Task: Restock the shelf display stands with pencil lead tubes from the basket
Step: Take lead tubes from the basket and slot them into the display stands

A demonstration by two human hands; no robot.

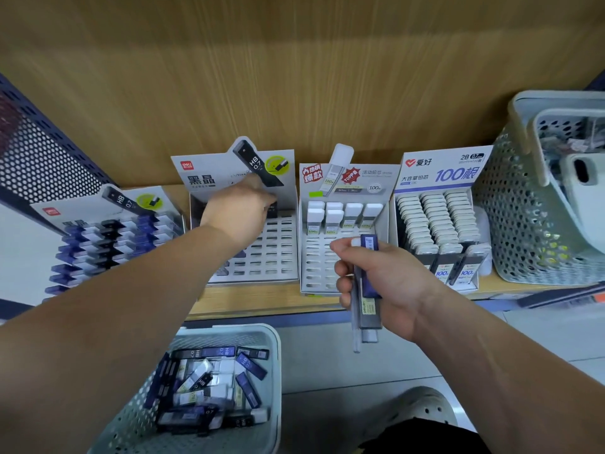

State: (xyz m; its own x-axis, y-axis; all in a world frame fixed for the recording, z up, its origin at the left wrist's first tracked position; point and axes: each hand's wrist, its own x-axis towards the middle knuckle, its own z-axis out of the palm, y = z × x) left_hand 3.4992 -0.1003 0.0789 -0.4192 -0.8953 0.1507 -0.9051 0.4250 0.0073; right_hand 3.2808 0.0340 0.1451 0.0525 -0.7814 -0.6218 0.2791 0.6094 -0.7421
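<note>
Slim purple-and-clear plastic pencil lead tubes [369, 270]: small bunch in right hand [393, 290], fingers wrapped round them. More lie loose in the pale perforated plastic basket [229, 331] below both hands. Left hand [235, 208] is at the back rows of the grey slotted cardboard display stand [275, 253], ahead-left of the right hand. Its fingers are hidden, so can't tell if it holds a tube. Risk: the bunch overhangs below the right palm, and a slack grip drops tubes to the floor [327, 355]. A blind insert could miss the slot.
</note>
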